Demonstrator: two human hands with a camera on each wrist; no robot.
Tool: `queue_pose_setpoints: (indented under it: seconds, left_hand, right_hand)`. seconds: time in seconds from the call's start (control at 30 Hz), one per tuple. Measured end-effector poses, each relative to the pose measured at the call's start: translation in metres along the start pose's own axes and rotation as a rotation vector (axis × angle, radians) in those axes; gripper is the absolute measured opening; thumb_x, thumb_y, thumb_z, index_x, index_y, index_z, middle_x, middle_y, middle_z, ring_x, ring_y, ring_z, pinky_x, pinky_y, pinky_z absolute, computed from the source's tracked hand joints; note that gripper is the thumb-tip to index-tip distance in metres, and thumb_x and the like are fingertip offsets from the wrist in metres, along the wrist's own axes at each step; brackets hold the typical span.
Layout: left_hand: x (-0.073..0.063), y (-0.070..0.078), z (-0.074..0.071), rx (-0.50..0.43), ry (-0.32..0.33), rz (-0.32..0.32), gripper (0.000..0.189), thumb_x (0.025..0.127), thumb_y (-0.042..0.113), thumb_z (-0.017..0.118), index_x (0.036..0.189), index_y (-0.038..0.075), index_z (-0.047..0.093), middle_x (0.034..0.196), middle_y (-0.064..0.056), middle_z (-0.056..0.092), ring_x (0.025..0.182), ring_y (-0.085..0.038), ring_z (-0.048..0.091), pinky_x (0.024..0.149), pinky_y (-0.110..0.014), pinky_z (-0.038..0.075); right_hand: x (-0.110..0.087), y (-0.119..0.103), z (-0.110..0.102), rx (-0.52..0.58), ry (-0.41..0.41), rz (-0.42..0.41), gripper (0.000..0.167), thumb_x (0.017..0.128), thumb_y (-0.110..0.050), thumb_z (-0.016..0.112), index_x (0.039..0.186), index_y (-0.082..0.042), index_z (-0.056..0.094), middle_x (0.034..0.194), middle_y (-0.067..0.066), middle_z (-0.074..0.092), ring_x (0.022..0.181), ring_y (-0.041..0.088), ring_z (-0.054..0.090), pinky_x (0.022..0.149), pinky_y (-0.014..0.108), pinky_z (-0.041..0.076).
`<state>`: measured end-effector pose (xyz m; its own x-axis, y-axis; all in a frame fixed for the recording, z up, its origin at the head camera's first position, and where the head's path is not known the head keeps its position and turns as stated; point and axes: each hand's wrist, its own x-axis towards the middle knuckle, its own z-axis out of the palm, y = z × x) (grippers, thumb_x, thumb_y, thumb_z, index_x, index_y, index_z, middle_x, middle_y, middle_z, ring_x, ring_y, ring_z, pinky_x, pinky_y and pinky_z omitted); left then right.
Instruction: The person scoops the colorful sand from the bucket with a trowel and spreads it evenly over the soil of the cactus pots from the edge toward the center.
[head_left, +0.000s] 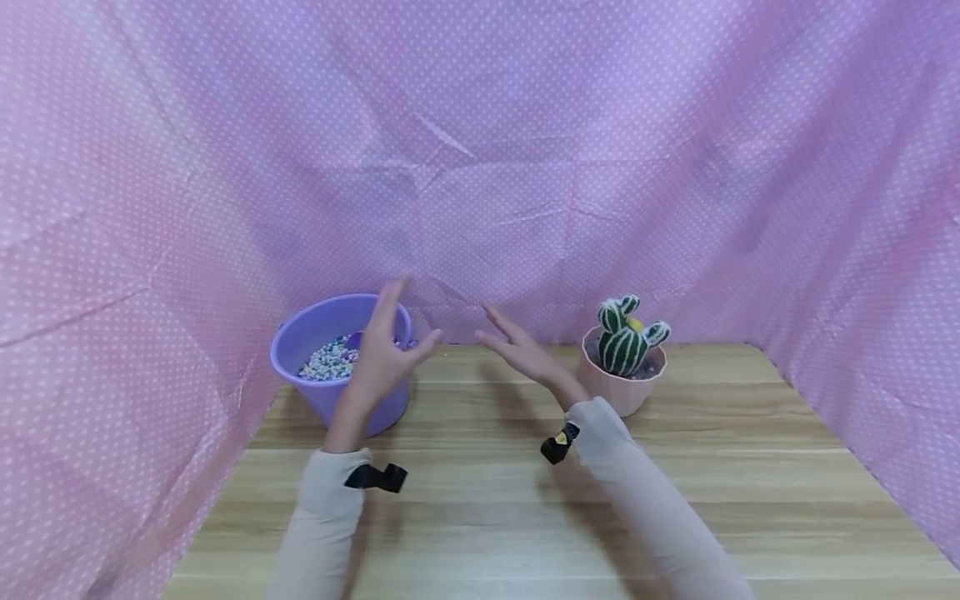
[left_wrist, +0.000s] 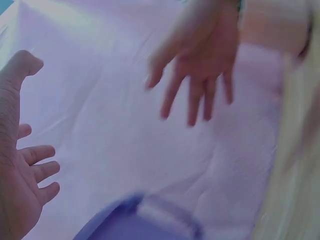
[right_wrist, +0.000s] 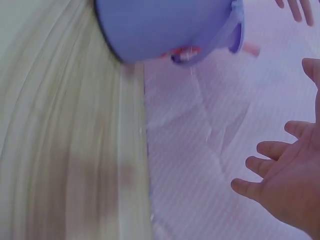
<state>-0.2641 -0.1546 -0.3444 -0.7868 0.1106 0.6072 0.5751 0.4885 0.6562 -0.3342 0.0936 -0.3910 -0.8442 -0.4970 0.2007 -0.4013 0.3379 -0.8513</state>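
Note:
My left hand (head_left: 382, 358) is raised in front of the purple bucket (head_left: 300, 321), overlapping its right side in the head view. Its fingers are extended, thumb apart, with nothing held. Small pale beads (head_left: 330, 360) fill the bottom of the bucket, and a bit of a purple object shows among them, mostly hidden by the hand. Across from it, my right hand (head_left: 528, 357) hovers over the table, palm turned inward and fingers spread, holding nothing. Just right of that wrist stands a pink pot (head_left: 621, 392) with a knitted-looking green and white cactus (head_left: 624, 350).
The wooden table (head_left: 480, 517) reaches back to a pink polka-dot cloth (head_left: 495, 167) that hangs behind and on both sides. A black wrist camera (head_left: 378, 477) is strapped to the left sleeve, another camera (head_left: 558, 444) to the right one.

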Motion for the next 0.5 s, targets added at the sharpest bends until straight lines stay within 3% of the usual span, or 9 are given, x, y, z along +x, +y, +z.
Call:
queue_pose_setpoints:
  seconds: [0.23, 0.33, 0.5]
  left_hand:
    - [-0.02, -0.028, -0.072, 0.025, 0.123, -0.147, 0.103, 0.084, 0.026, 0.083, 0.163, 0.033, 0.017, 0.169, -0.003, 0.027, 0.156, -0.032, 0.023, 0.126, -0.064, 0.018]
    - [-0.033, -0.044, -0.092, 0.018, 0.153, -0.241, 0.106, 0.084, 0.027, 0.084, 0.163, 0.038, 0.015, 0.17, -0.001, 0.022, 0.157, -0.031, 0.019, 0.126, -0.067, 0.015]
    - [-0.051, -0.073, -0.113, -0.109, 0.162, -0.335, 0.106, 0.087, 0.017, 0.08, 0.164, 0.033, 0.009, 0.173, -0.003, 0.009, 0.16, -0.028, 0.009, 0.131, -0.055, 0.008]
  right_hand:
    - [0.017, -0.028, 0.022, 0.081, -0.025, -0.028, 0.072, 0.104, -0.038, 0.056, 0.164, -0.026, 0.019, 0.169, 0.012, 0.025, 0.156, 0.031, 0.025, 0.126, 0.055, 0.026]
    - [0.022, -0.035, 0.033, 0.128, -0.041, -0.027, 0.075, 0.102, -0.037, 0.06, 0.164, -0.025, 0.02, 0.168, 0.014, 0.026, 0.155, 0.031, 0.027, 0.125, 0.053, 0.029]
    - [0.029, -0.041, 0.048, 0.236, -0.064, 0.005, 0.082, 0.096, -0.036, 0.07, 0.163, -0.03, 0.023, 0.168, 0.01, 0.029, 0.155, 0.029, 0.029, 0.125, 0.051, 0.031]
